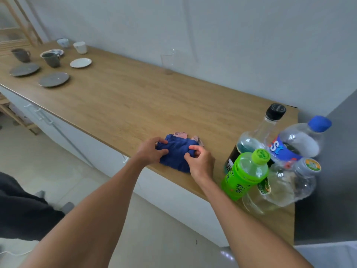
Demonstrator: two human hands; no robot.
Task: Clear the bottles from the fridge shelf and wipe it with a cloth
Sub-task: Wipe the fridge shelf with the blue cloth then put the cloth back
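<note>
A folded blue cloth (176,151) lies near the front edge of the wooden counter (123,101). My left hand (149,151) pinches its left side and my right hand (201,161) pinches its right side. Several bottles stand together at the counter's right end: a green bottle (243,175) in front, a clear glass bottle with a black cap (251,140) behind it, a clear bottle with a blue cap and blue label (299,142), and a clear bottle with an orange-and-green lid (286,184). The fridge shelf is out of sight.
Dishes sit at the counter's far left: grey plates (53,79), a white saucer (80,62), dark mugs (51,59) and white cups (80,47). A clear glass (168,61) stands by the wall. A grey appliance side (332,171) rises at the right.
</note>
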